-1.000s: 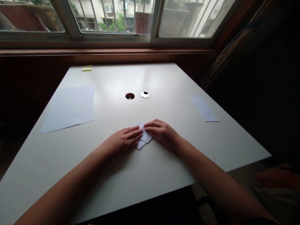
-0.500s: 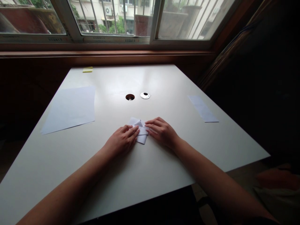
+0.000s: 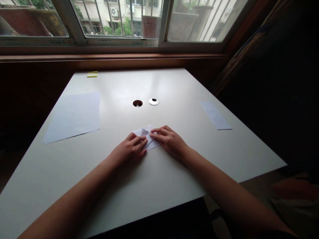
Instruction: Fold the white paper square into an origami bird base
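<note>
A small piece of folded white paper (image 3: 152, 144) lies on the white table between my hands, with a raised flap near its far side. My left hand (image 3: 132, 146) holds the paper's left part, its fingers close together on the folds. From the right, my right hand (image 3: 170, 141) pinches the paper near the flap with thumb and fingertips. Both hands cover parts of the paper, so its full outline is hidden.
Flat white sheets (image 3: 74, 114) lie at the left, and a narrow white strip (image 3: 215, 115) at the right. Beyond my hands are a round table hole (image 3: 137, 103) and its loose cover (image 3: 154, 101). Yellow sticky notes (image 3: 92, 74) sit at the far left edge.
The folded paper has turned on the table, its near tab now pointing to the right. My right fingertips have shifted left, further onto the paper.
</note>
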Demonstrator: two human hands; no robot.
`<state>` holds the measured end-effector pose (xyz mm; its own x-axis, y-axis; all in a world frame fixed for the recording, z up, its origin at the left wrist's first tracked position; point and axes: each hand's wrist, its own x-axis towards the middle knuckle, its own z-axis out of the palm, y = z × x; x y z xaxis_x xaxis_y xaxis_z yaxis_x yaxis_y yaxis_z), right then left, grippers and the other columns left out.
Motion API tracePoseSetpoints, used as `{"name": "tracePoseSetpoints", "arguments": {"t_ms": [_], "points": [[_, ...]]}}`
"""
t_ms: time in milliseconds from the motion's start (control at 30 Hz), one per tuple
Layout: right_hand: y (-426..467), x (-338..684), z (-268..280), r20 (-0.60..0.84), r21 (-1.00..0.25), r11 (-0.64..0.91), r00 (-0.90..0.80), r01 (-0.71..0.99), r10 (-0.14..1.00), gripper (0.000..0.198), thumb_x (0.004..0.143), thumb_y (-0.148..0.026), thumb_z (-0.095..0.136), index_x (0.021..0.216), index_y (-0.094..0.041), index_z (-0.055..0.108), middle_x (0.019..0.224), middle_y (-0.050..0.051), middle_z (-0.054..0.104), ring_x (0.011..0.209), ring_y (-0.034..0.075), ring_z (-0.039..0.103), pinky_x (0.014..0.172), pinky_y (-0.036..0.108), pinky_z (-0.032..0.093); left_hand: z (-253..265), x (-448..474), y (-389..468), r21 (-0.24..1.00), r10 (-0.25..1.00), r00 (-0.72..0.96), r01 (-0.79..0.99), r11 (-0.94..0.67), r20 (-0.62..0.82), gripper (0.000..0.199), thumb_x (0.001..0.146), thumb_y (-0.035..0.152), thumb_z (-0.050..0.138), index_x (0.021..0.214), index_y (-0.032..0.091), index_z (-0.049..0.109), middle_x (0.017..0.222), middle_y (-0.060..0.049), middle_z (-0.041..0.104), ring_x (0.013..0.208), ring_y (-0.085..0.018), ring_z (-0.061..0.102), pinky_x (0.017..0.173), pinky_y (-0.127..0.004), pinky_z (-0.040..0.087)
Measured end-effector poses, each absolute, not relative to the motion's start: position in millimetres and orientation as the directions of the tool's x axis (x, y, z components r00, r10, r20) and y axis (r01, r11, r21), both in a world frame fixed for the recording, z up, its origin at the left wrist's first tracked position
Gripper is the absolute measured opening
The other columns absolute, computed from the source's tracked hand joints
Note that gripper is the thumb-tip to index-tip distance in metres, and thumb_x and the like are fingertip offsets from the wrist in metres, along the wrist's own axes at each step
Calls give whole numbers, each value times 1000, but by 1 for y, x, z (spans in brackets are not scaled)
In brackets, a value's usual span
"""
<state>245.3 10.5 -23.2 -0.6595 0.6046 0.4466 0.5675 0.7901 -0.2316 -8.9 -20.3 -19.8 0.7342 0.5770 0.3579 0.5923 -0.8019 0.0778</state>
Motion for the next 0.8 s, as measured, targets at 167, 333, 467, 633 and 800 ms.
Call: {"name": "tracePoseSetpoints", "arguments": {"t_ms": [167,333,467,633,800], "points": [[12,245,-25,437,-210,785,-662,583,609,35,95,-17,56,128,-26,64,122,7,66,106,24,55,94,43,54,-18,-12,-19,116,556,742,558,-822,374,41,95,35,55,131,15,59,128,-12,64,105,-26,60,95,-42,55],[11,245,-22,428,-192,790,-675,582,601,35,94,-17,56,128,-25,63,122,8,66,106,25,54,94,44,54,-16,-18,-15,143,525,769,511,-847,365,42,96,32,55,137,19,56,133,-10,63,124,-26,56,107,-44,50],[9,245,-19,423,-177,789,-678,589,601,35,93,-19,57,127,-23,64,122,9,65,106,26,54,95,45,52,-16,-25,-11,135,484,808,468,-874,335,45,98,30,53,142,18,51,139,-9,59,133,-25,52,114,-44,45],[7,243,-18,427,-182,786,-672,591,605,34,92,-26,61,126,-24,64,121,10,65,106,27,55,95,46,52,-15,-33,-7,176,451,835,415,-892,314,47,99,26,49,146,23,46,143,-6,56,136,-21,50,116,-42,43],[7,244,-19,433,-187,787,-670,588,603,35,92,-25,61,126,-25,64,121,9,65,106,26,55,96,46,51,-11,-35,-6,196,449,865,411,-890,225,49,101,25,45,149,25,40,150,-4,47,144,-20,38,121,-44,33]]}}
